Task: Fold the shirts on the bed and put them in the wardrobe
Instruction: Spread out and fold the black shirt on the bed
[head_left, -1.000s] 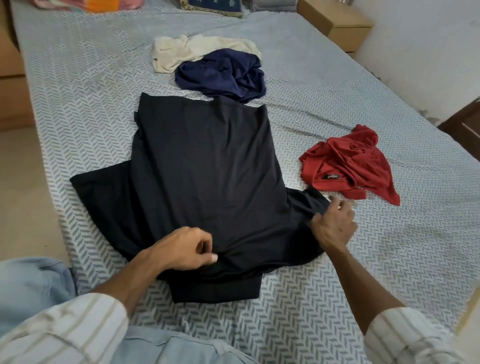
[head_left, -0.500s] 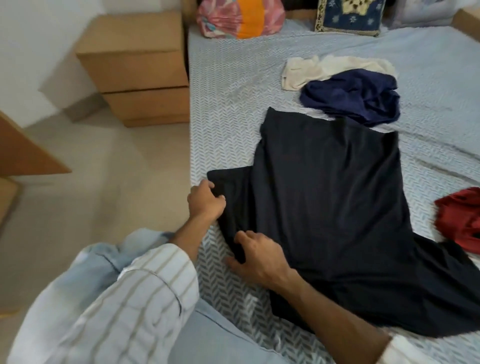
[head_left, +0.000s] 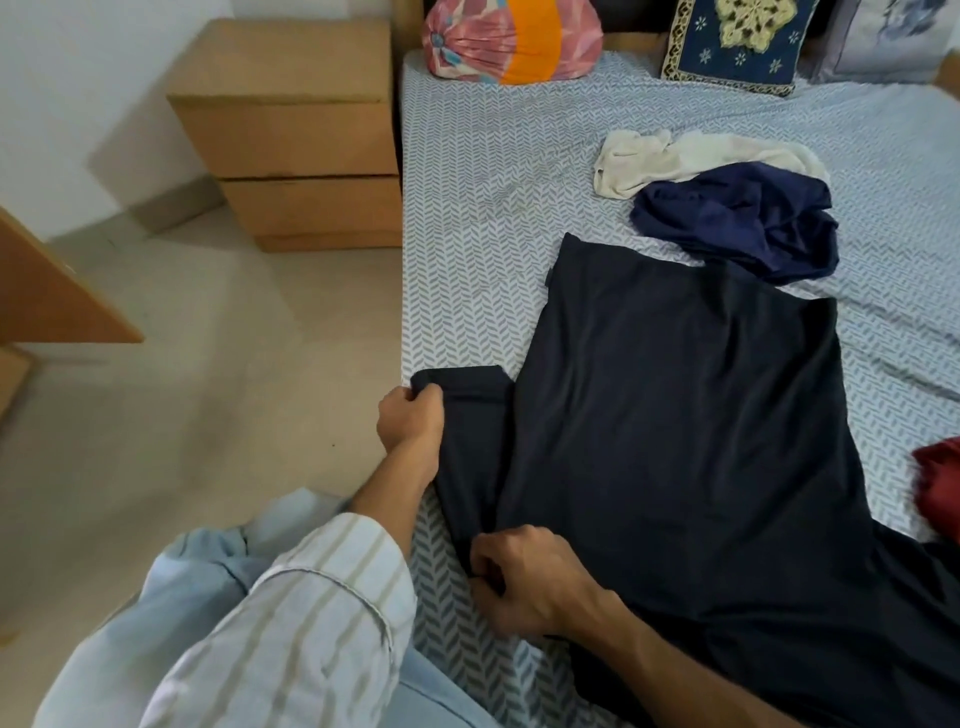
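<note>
1. Four shirts on the bed (head_left: 467, 218): black shirt (head_left: 675, 415) spread near, navy (head_left: 737, 223), cream (head_left: 675, 156), red (head_left: 940, 488).
2. Left hand (head_left: 410, 421) now pinches the sleeve; right hand (head_left: 530, 577) has curled round the hem.

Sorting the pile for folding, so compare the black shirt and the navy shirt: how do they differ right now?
The black shirt lies spread mostly flat near the bed's edge; the navy shirt sits crumpled in a heap farther up. The left hand grips the black shirt's sleeve end and the right hand pinches its side; the navy shirt is untouched, partly overlapping a cream garment. Both are dark and rest on the bedsheet.
</note>
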